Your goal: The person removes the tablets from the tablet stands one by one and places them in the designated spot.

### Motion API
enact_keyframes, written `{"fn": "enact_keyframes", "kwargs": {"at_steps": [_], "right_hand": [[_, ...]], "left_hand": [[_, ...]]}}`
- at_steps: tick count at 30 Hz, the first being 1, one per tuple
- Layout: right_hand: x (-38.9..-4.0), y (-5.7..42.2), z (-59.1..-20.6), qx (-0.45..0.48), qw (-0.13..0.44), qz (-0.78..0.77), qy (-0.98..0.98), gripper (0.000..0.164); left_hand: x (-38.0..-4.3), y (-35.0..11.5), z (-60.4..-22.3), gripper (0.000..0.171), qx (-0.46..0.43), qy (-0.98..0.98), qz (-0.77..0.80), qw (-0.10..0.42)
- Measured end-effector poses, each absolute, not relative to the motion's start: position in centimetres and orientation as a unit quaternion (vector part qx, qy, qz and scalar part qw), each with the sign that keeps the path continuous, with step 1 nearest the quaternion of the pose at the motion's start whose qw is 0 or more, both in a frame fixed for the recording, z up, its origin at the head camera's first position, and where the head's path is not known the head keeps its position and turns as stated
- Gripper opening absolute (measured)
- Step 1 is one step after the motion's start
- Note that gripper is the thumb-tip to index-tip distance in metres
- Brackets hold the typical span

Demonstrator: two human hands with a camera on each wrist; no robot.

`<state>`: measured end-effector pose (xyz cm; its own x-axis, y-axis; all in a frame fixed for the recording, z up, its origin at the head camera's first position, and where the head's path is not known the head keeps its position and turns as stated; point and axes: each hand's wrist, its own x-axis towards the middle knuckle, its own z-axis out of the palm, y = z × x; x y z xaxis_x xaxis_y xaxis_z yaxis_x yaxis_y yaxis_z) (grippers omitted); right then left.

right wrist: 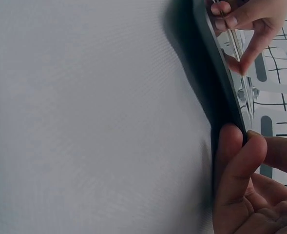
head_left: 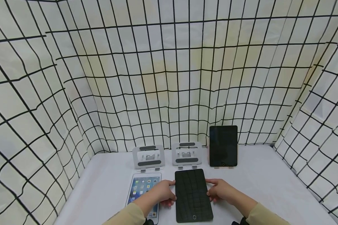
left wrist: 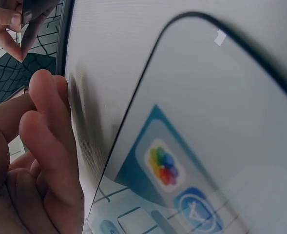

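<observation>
A person's two bare hands meet on either side of a black rectangular tablet with a dark glossy screen and a round home button [head_left: 193, 197], held screen up at the near middle of a white cloth-covered table [head_left: 266, 178]. The left hand [head_left: 164, 191] pinches the tablet's left long edge, its fingers bent and its palm turned inward, while the forearm, in a tan sleeve [head_left: 126, 215], slants in over part of a white-framed tablet with a lit screen of app icons [head_left: 140, 186]. The right hand [head_left: 220, 189] mirrors it, pinching the opposite long edge between thumb and bent fingers, one digit reaching out straighter along the side; its arm angles in from the lower right in a matching tan sleeve [head_left: 266, 215]. In the right wrist view, a dark shadow lies on the cloth beside the gripped edge; whether any part of the black tablet touches the table cannot be told. Beyond the hands, two pale grey folding stands with dark pads [head_left: 149, 163] [head_left: 186, 160] stand side by side, and right of them a second black tablet [head_left: 223, 146] leans upright before a white, black-gridded fabric wall [head_left: 183, 81].
</observation>
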<state>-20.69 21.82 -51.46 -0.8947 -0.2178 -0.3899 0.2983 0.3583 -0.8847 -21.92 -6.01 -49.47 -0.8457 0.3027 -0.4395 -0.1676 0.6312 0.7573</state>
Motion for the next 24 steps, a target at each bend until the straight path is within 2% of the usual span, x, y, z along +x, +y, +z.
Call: {"fn": "enact_keyframes", "kwargs": {"at_steps": [24], "right_hand": [[-21.57,22.22,-51.68,-0.007,0.236,-0.495,0.836,0.063]], "left_hand": [[-21.56,-6.0,-49.9,0.072,0.031,0.846,0.447,0.289]]}}
